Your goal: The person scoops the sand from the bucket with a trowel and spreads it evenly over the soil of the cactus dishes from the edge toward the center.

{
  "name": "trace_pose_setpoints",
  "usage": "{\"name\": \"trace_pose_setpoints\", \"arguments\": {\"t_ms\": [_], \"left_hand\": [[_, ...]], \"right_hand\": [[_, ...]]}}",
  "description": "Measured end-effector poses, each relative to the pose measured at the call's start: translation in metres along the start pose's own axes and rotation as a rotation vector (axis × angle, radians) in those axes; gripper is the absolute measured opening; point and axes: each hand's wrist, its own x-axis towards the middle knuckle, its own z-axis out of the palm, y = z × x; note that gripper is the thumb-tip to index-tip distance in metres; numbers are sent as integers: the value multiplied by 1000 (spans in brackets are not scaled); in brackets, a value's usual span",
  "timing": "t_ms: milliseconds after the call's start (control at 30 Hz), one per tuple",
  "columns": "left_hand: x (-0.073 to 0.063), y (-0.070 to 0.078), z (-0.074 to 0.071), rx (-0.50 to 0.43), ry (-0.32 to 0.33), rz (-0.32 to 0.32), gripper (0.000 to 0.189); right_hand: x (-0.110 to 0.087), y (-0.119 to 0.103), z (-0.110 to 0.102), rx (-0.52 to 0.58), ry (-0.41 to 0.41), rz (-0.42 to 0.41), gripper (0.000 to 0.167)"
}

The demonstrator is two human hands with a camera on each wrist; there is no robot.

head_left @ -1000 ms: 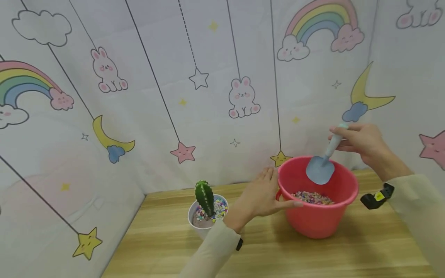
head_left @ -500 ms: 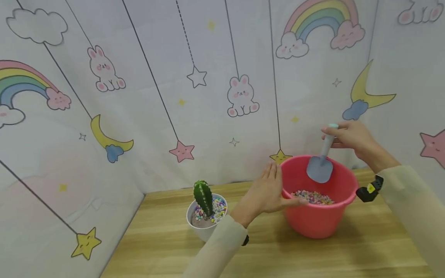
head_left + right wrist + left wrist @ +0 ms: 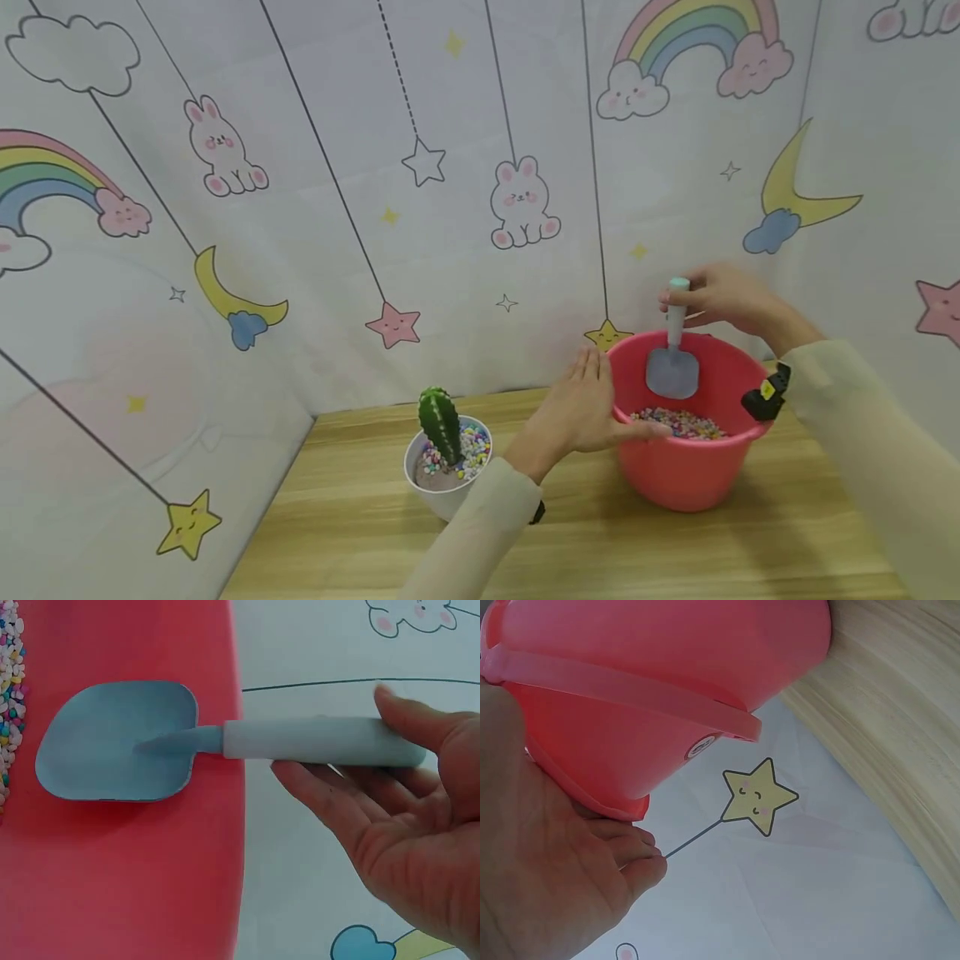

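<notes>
In the head view, my right hand (image 3: 726, 296) pinches the pale handle of a blue-grey trowel (image 3: 672, 372) between thumb and fingers. The trowel hangs blade down inside a red bucket (image 3: 686, 475), above small multicoloured pebbles (image 3: 682, 423) at the bottom. The right wrist view shows the trowel's blade (image 3: 116, 742) bare, with no pebbles on it. My left hand (image 3: 573, 412) rests on the bucket's left rim, fingers straight toward the back and thumb along the front rim. In the left wrist view its fingers (image 3: 626, 847) lie by the rim, beside the bucket's handle (image 3: 630, 686).
Left of the bucket stands a white pot (image 3: 447, 500) with a green cactus (image 3: 439, 427), brown soil and coloured pebbles partly covering it. Both stand on a wood-grain table (image 3: 337, 500). A white cloth backdrop (image 3: 450, 275) with printed drawings rises right behind the table.
My right hand has moved left with the trowel, and the blade now hangs more upright and further left inside the bucket. My left hand stays at the bucket's rim.
</notes>
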Motion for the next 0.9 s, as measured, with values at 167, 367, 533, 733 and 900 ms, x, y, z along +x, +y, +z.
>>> {"name": "trace_pose_setpoints", "arguments": {"t_ms": [167,367,533,733,900], "left_hand": [[-1,1,1,29,2,-10,125],[-1,1,2,68,18,0,125],[-3,0,2,65,23,-3,124],[-3,1,3,42,26,-10,124],[-5,-1,3,36,32,-3,125]], "right_hand": [[4,-5,10,-83,-81,-37,39],[7,-9,24,-174,-153,-88,30],[7,-4,30,-196,-209,-94,30],[7,7,32,-174,-206,-28,29],[5,9,33,-131,-196,-6,30]]}}
